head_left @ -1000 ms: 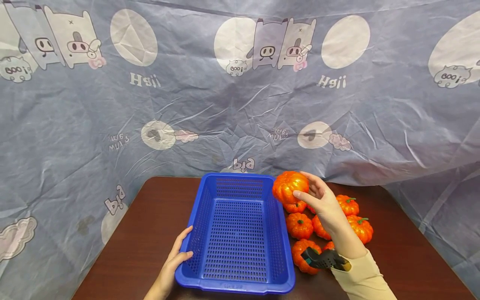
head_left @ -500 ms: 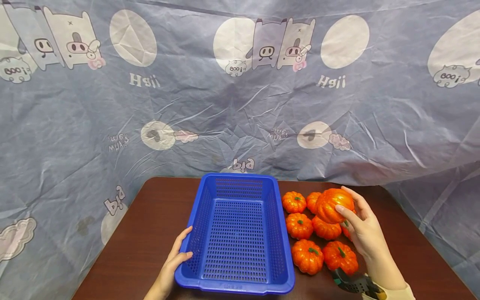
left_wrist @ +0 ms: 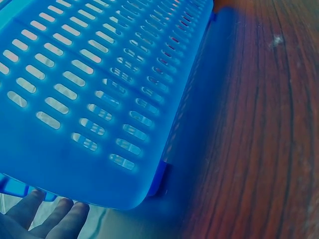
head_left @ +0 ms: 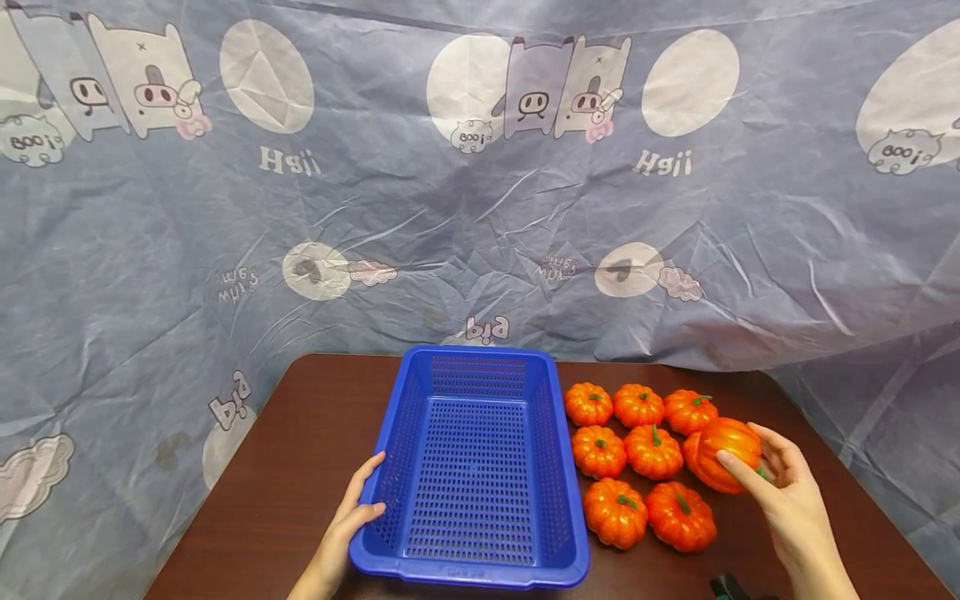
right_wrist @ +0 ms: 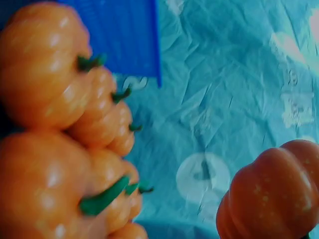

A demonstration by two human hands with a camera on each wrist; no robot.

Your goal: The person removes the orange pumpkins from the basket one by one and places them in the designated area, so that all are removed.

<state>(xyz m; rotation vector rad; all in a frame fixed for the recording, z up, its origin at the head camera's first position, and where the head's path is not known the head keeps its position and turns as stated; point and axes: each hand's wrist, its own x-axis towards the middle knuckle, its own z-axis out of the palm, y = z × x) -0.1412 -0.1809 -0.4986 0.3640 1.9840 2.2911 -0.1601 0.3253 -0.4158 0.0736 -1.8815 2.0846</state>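
Observation:
In the head view a blue plastic basket (head_left: 474, 573) with slotted walls stands on the table, its inside bare. My left hand (head_left: 339, 525) grips its left rim near the front corner, thumb and a finger over the edge. In the left wrist view, fingertips (left_wrist: 75, 219) show by the basket's slotted wall (left_wrist: 99, 164). My right hand (head_left: 791, 492) holds an orange toy pumpkin (head_left: 727, 454) tilted on its side, thumb on the near face. It overlaps another pumpkin (head_left: 692, 450) behind it. The right wrist view shows the held pumpkin (right_wrist: 271, 194) at lower right.
Several more orange pumpkins with green stems, such as the front one (head_left: 681, 517) and the back one (head_left: 588, 405), stand in rows right of the basket. A dark brown wooden table (head_left: 277, 492) lies beneath. A printed grey-blue cloth (head_left: 480, 208) hangs behind.
My right hand has carried the pumpkin from beside the basket's right rim rightward and down toward the near right end of the rows. The left hand and basket have stayed put.

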